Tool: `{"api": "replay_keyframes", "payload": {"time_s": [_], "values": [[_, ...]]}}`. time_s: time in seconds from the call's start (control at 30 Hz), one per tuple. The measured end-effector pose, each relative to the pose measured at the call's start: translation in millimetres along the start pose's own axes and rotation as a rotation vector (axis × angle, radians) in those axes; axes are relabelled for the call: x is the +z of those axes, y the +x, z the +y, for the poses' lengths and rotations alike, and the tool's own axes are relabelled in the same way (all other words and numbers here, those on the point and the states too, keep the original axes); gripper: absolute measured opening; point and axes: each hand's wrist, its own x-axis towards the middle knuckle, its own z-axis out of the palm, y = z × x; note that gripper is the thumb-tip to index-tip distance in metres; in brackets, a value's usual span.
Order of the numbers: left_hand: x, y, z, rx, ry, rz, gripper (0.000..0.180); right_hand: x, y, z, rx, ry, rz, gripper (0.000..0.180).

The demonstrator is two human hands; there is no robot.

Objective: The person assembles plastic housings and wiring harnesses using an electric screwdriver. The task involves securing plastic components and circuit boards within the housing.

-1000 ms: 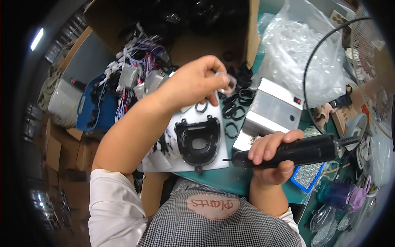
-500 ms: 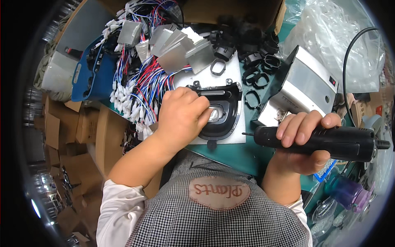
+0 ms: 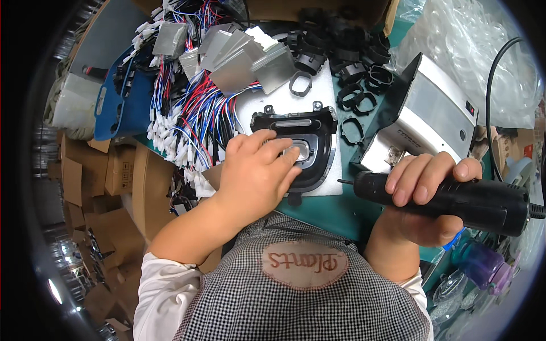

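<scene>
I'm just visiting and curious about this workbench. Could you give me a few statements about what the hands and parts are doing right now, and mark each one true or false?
1. The right hand grips a black electric screwdriver. True.
2. The left hand rests on a black plastic frame. True.
3. The frame lies on a red cloth. False: it lies on a white foam pad.
4. The screwdriver's tip is pressed into the frame. False: the tip points toward it but stays apart, over the green table.
5. Bundles of red, blue and white wires lie left of the frame. True.
</scene>
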Motion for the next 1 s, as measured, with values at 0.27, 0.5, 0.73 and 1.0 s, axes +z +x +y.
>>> {"api": "replay_keyframes", "payload": {"time_s": [0.27,0.5,0.73,1.0], "values": [[-12.9,27.1,-9.2,0.047,0.008,0.053,0.029,-3.3,0.8,3.1,0.015,-0.003,-0.029,0.059],[17.9,102.9,-55.4,-0.169,0.131,-0.154,0.026,-7.0,2.8,7.3,-0.043,-0.011,-0.117,0.052],[27.3,111.8,-57.1,-0.204,0.128,-0.303,0.018,-4.8,0.8,2.8,0.026,0.016,0.003,0.057],[-35.7,54.5,-32.4,0.001,-0.226,-0.243,0.012,-6.1,2.4,6.7,-0.015,-0.027,-0.041,0.057]]}}
